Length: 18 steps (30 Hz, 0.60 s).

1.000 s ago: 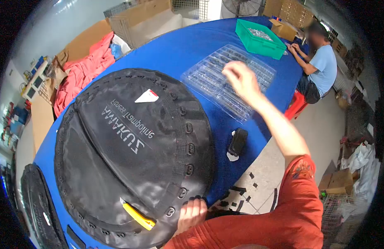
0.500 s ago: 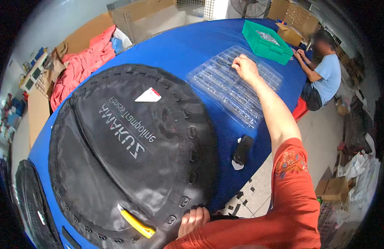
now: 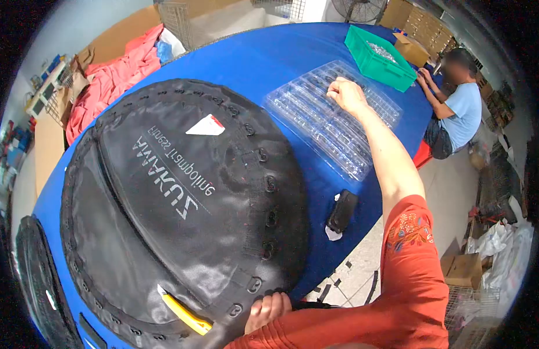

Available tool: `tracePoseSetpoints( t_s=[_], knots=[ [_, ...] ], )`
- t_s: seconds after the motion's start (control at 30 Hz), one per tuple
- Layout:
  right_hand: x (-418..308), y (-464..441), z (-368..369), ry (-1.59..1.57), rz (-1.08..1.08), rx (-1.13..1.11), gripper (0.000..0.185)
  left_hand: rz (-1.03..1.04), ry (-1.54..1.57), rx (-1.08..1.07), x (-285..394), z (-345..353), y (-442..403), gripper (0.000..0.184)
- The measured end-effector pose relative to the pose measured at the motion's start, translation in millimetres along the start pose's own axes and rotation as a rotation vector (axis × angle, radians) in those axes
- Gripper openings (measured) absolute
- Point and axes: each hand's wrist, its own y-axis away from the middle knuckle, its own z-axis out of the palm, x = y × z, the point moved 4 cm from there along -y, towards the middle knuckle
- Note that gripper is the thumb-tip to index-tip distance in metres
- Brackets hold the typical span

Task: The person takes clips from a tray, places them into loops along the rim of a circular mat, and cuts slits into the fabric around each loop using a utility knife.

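A large round black bag, printed with Fitness Trampoline lettering, lies across the blue tabletop. My left hand is curled over its near edge, thumb hidden. A yellow-handled cutter knife rests on the bag, blade exposed. Further up, a white tag with a red corner lies on it too. My right hand is stretched over a clear plastic tray with rows of small compartments holding dark bits. Its fingers are pinched together; whatever is between them is too small to tell.
Beyond the tray stands a green bin of small shiny pieces. A small black pouch lies near the right table edge. Another person in light blue sits at the far right. Pink cloth is heaped at the left.
My right hand stays over the tray with the fingers a little more curled. My left hand remains on the bag edge. The view has shifted slightly.
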Motion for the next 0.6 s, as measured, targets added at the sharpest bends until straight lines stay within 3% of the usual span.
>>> tracePoseSetpoints(
  t_s=[0.6],
  knots=[
    [2, -4, 1, 0.024, -0.008, -0.108, 0.016, 0.024, -0.081, 0.001, -3, 15, 9, 0.040]
  ],
)
